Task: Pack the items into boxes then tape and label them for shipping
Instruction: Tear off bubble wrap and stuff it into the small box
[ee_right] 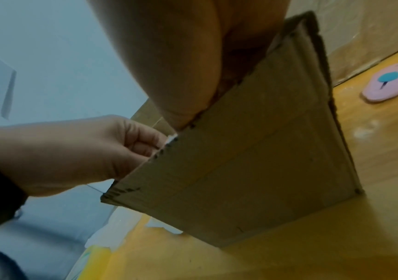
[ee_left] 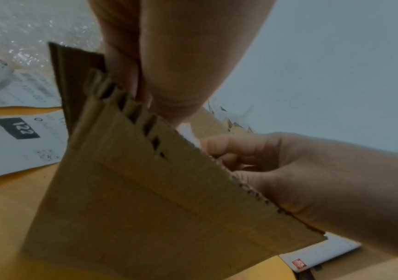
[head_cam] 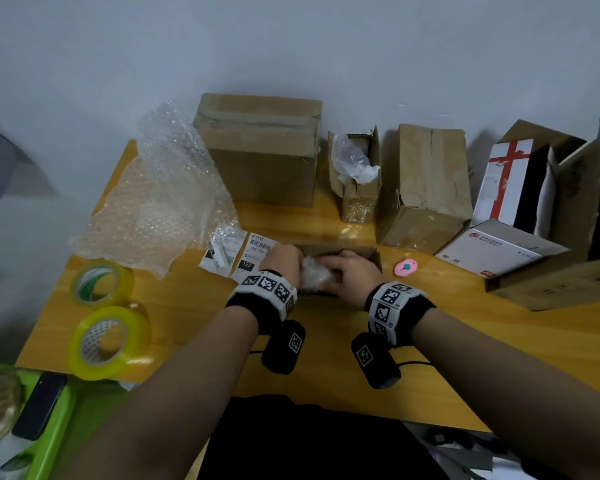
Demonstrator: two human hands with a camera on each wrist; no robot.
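I hold a small bundle in bubble wrap [head_cam: 315, 276] over the open top of a little brown box [head_cam: 368, 255]. The box sits on the tabletop [head_cam: 194, 306] right in front of me. The bundle's long side runs left to right, from one of my hands to the other. My left hand [head_cam: 282, 263] grips its left end with curled fingers. My right hand [head_cam: 347, 271] grips its right end the same way. In both wrist views the near wall of the box hides most of the bundle.

Just left of the box lie two white shipping labels [head_cam: 253, 255]; one shows the number 122. Past them a big sheet of bubble wrap [head_cam: 160, 202] is spread out. Two rolls of clear tape [head_cam: 110, 342] sit near the left edge of the tabletop. A small pink cutter [head_cam: 406, 266] lies just right of the box.

At the back, by the wall, stands a big taped brown box [head_cam: 260, 150]. Next to it is a thin open box [head_cam: 355, 174] with clear plastic inside, then another brown box [head_cam: 426, 185]. Far right is a white box with a red ribbon print [head_cam: 506, 178].
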